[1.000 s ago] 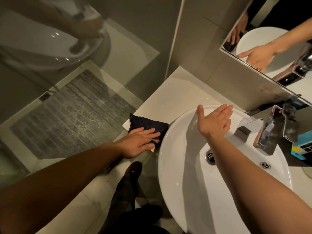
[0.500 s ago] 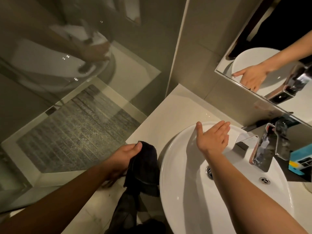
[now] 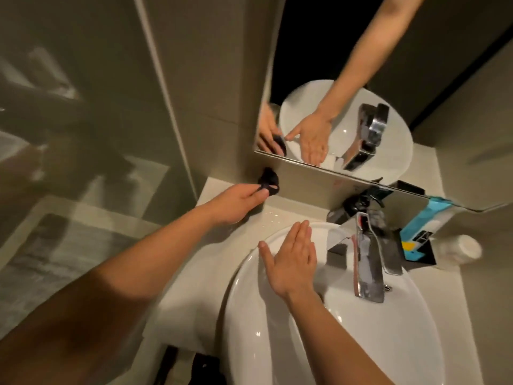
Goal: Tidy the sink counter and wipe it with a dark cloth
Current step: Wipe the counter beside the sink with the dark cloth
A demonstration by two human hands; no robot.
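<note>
My left hand [image 3: 236, 202] grips the bunched dark cloth [image 3: 268, 177] and presses it at the far back of the pale counter [image 3: 191, 276], against the wall just below the mirror's left corner. My right hand [image 3: 291, 259] lies flat, fingers together, on the far left rim of the white round basin [image 3: 249, 323], holding nothing. Small water drops glisten on the counter between the cloth and the basin.
A chrome faucet [image 3: 369, 262] juts over the basin. Behind it stand a blue-and-white box [image 3: 424, 232] and a white bottle [image 3: 460, 250]. A mirror [image 3: 347, 79] hangs above, and a glass shower panel [image 3: 83, 134] borders the counter's left end.
My left hand lifted the dark cloth off the counter's front corner and carried it to the back wall under the mirror. My right hand stayed on the basin rim while the view tilted up.
</note>
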